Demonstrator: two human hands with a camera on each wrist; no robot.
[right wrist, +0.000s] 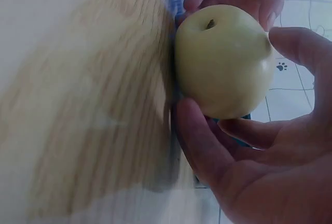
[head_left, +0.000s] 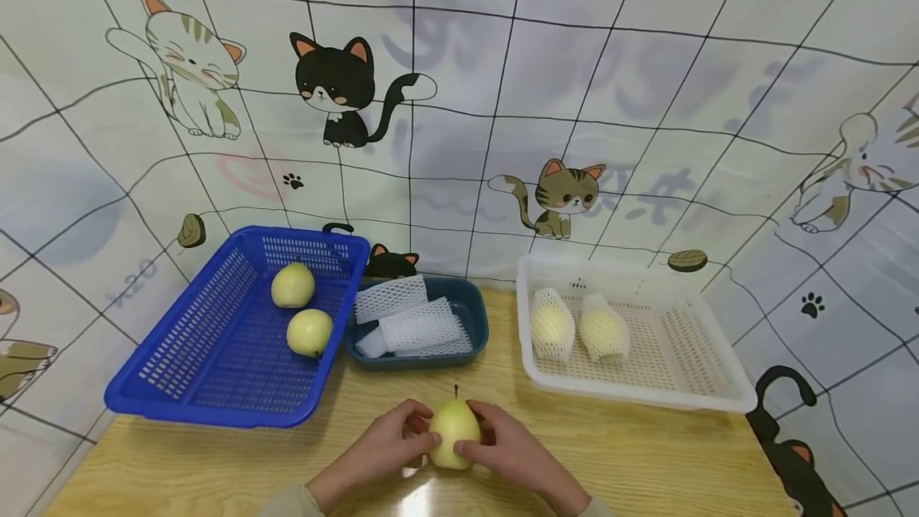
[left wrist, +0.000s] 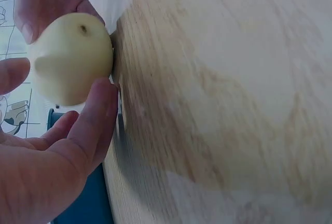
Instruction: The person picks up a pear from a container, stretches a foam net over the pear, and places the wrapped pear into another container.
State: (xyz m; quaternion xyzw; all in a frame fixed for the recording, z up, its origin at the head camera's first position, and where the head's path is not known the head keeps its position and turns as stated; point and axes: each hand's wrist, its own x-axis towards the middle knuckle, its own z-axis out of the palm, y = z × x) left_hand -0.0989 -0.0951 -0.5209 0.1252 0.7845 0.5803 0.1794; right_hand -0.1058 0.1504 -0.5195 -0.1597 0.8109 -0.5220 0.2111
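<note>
A pale yellow-green pear (head_left: 454,436), its stem upward in the head view, is between both hands over the near part of the wooden table. My left hand (head_left: 396,439) holds its left side with thumb and fingers. From the right, my right hand (head_left: 508,447) grips it, the thumb on the near face. In the right wrist view the underside of the pear (right wrist: 223,63) faces the camera, fingers around it. The left wrist view has the same pear (left wrist: 72,60) close to the tabletop; whether it touches the wood I cannot tell.
At left a blue basket (head_left: 215,413) holds two bare pears (head_left: 293,286). Behind the hands, a dark teal bin (head_left: 479,324) contains white foam net sleeves (head_left: 424,327). To the right, a white basket (head_left: 639,396) has two net-wrapped pears (head_left: 551,327). A cat-print curtain (head_left: 459,86) backs the table (head_left: 646,453).
</note>
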